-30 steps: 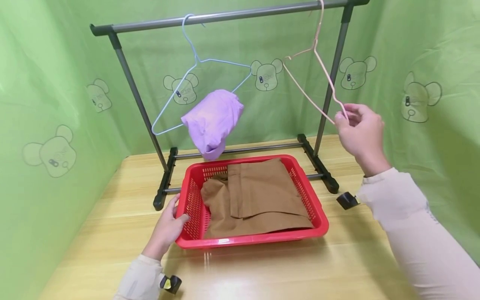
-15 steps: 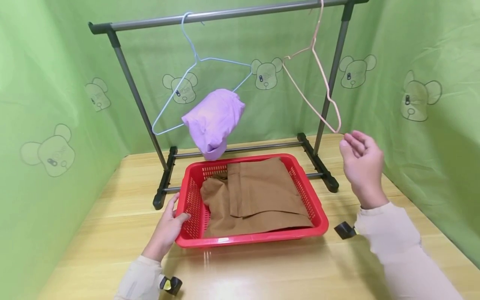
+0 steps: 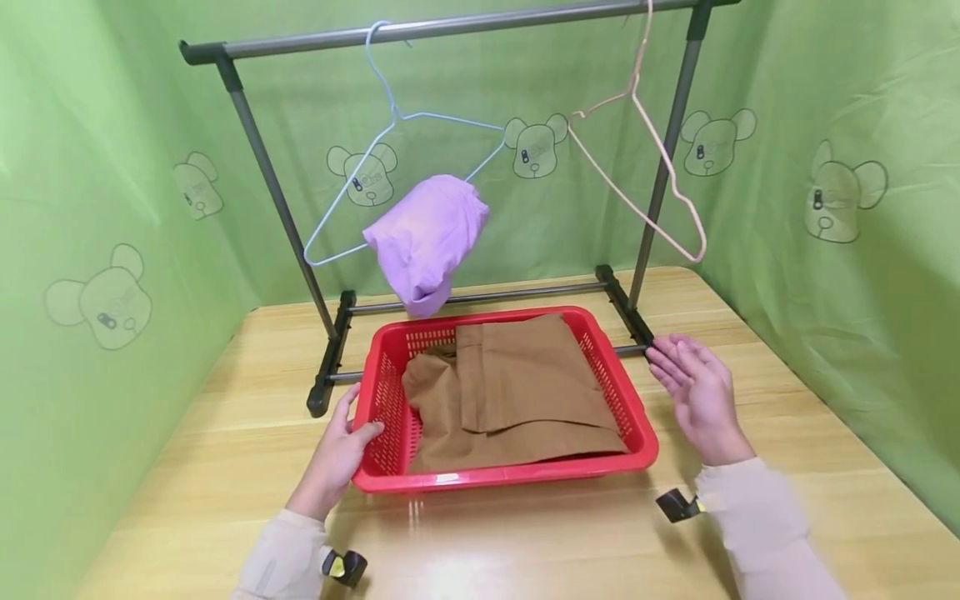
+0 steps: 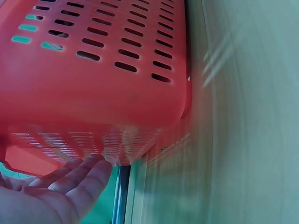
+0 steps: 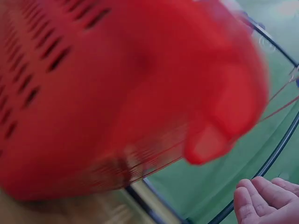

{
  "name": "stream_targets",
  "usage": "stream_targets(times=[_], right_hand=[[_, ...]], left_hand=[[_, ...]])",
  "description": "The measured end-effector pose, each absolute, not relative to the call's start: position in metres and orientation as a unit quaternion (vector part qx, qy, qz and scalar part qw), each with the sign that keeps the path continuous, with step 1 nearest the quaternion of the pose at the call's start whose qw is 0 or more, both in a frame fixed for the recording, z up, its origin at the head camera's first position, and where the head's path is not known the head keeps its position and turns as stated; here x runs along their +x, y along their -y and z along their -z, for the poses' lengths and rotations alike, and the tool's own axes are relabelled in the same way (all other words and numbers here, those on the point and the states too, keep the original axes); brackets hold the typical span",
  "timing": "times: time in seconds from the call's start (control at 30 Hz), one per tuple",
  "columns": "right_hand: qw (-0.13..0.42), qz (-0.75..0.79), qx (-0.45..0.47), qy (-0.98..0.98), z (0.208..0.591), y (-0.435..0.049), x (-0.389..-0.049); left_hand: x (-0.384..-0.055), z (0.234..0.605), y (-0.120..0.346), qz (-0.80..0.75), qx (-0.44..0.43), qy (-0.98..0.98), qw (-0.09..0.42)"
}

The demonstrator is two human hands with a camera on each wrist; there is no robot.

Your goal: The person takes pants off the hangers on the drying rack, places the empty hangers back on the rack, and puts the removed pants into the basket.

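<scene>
My left hand holds the left rim of a red plastic basket, thumb over the rim. In the left wrist view its fingers lie along the outside of the slotted wall. A folded brown garment lies inside the basket. To the right of the basket, my right hand is in the air with nothing in it, its fingers extended and loosely bent. The right wrist view shows those fingertips near the basket's blurred corner. Above the right hand, a bare pink hanger hangs on the rack.
A grey metal rack with black feet stands behind the basket. On its bar a blue hanger carries a bundled purple cloth. Green curtains with bear drawings enclose the wooden table on three sides.
My right hand has let go of the pink hanger's lower corner and come down beside the basket's right side. The freed hanger has swung slightly. The left hand stays on the rim.
</scene>
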State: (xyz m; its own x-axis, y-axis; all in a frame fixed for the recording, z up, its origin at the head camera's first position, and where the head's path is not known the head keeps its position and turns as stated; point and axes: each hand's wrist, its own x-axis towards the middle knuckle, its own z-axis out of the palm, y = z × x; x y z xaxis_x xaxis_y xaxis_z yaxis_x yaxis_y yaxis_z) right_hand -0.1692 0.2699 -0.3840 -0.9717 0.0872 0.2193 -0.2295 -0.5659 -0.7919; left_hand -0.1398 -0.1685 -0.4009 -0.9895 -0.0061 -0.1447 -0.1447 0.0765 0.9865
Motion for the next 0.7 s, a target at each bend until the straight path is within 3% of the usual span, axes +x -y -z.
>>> stream_targets(times=[0.37,0.7], right_hand=[[0.055,-0.849,0.137,0.507,0.419,-0.257,-0.167],[-0.025,-0.805,0.144,0.576,0.43,-0.248,-0.162]], left_hand=[[-0.143,0.406,0.166,-0.687,-0.051,-0.723,0.045],[-0.14,0.406,0.168,-0.687,-0.053,-0.724,0.041]])
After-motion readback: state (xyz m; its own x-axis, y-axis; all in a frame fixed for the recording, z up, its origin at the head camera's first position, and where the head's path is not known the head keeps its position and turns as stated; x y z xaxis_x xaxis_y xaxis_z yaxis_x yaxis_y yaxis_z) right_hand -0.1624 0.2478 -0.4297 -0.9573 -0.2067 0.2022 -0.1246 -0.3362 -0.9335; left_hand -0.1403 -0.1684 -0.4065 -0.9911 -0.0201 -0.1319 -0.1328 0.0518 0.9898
